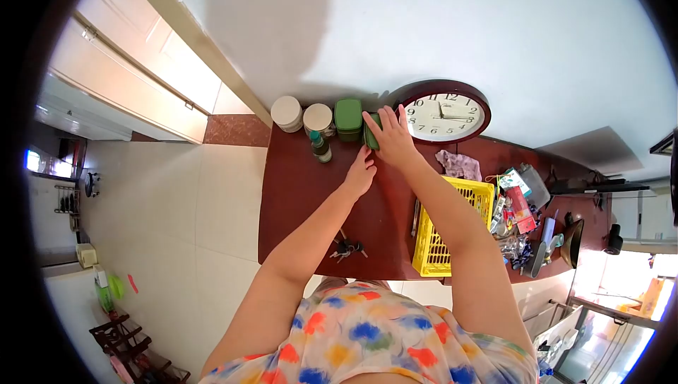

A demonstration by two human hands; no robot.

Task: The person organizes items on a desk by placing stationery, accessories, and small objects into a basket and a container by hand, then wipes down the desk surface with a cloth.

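Observation:
Both my hands are at a dark green container near the wall. My right hand lies over its top and right side with the fingers curved round it. The fingertips of my left hand touch its near side, low down. Just left of it stands a green-lidded canister, then two white-lidded jars. In front of the jars is a small bottle with a green cap. A round wall clock leans on the wall to the right of my right hand.
The reddish-brown table carries a yellow basket, a crumpled cloth, keys near the front edge, and a pile of small items at the right. A doorway is at the left.

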